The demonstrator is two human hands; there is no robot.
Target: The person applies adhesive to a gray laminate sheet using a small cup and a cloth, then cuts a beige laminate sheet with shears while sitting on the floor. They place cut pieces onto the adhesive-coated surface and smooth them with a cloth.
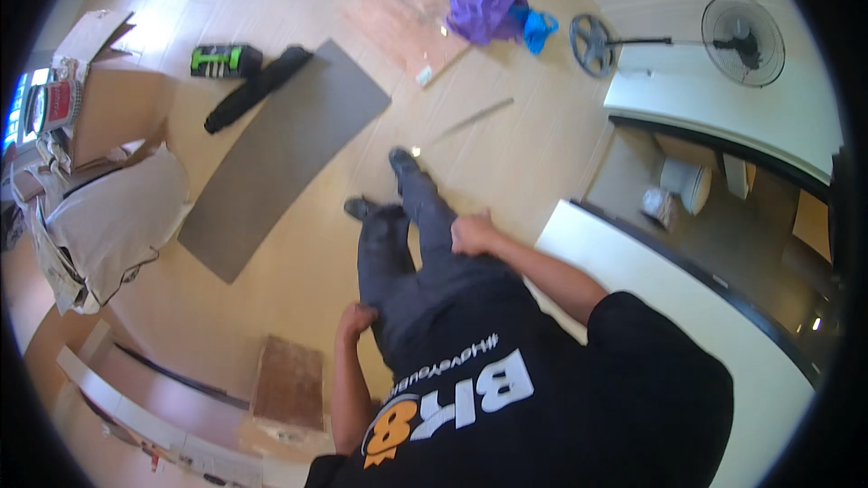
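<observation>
Left hand (pixel 357 318): touched dark trousers (pixel 387 244), seven o'clock; couldn't tell grip.
Right hand (pixel 472 234): touched them, four o'clock; couldn't tell grip.
Grey mat (pixel 285 163): lay ten o'clock.

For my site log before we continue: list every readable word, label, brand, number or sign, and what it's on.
Black shirt: large white and orange print plus a smaller white line; partly legible, wording not copied.
Red label on the container: too small and blurred.
White sticker on the pinkish sheet: too small.
Green-and-black case: no legible text.
</observation>
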